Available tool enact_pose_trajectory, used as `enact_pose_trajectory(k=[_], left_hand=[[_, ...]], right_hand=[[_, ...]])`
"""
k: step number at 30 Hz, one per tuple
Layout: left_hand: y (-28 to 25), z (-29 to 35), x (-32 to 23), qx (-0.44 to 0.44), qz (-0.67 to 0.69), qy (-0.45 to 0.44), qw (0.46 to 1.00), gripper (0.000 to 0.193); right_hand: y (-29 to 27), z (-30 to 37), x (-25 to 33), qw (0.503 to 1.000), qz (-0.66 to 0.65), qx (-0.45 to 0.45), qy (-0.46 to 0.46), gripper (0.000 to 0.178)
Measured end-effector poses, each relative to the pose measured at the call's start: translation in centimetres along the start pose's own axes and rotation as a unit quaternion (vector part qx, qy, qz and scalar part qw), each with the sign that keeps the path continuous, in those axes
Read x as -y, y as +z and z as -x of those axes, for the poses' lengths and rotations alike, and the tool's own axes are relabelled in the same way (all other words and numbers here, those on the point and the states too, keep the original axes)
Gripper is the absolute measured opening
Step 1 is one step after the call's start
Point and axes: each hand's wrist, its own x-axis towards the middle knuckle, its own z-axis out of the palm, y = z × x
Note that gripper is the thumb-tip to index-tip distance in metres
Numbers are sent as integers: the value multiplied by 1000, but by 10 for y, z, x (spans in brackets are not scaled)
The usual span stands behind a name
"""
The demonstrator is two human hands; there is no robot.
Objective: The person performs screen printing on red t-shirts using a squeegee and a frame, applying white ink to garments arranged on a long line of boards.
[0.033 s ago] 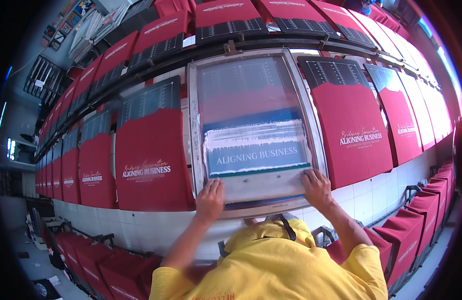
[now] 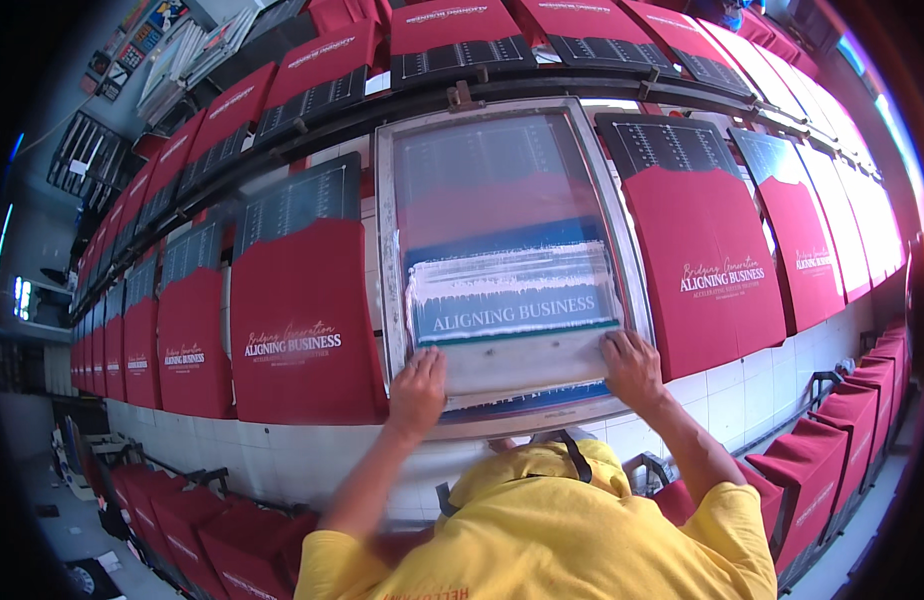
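Observation:
A metal-framed printing screen lies flat over one red fabric piece on a long white table. White ink is smeared across its blue mesh above a line of white lettering. A wide pale squeegee lies across the near end of the screen. My left hand grips its left end and my right hand grips its right end. My yellow shirt fills the lower middle of the view.
Red fabric pieces with white print and dark panels lie side by side along the table, such as the one on the left and the one on the right. More red pieces hang on racks below. A second row lies behind.

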Motion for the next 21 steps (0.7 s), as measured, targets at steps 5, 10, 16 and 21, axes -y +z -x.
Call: enact_pose_trajectory(k=[5, 10, 16, 21], left_hand=[[-3, -79, 36, 7, 56, -17, 998, 26], [-21, -124, 47, 88, 63, -57, 993, 16], [-37, -59, 13, 47, 77, -74, 993, 42], [-31, 12, -22, 38, 38, -32, 998, 32]], right_hand=[[6, -77, -30, 999, 27, 16, 16, 22], [-6, -114, -48, 999, -7, 32, 5, 21], [-28, -52, -17, 999, -48, 20, 9, 24], [-27, 15, 8, 998, -50, 23, 17, 34]])
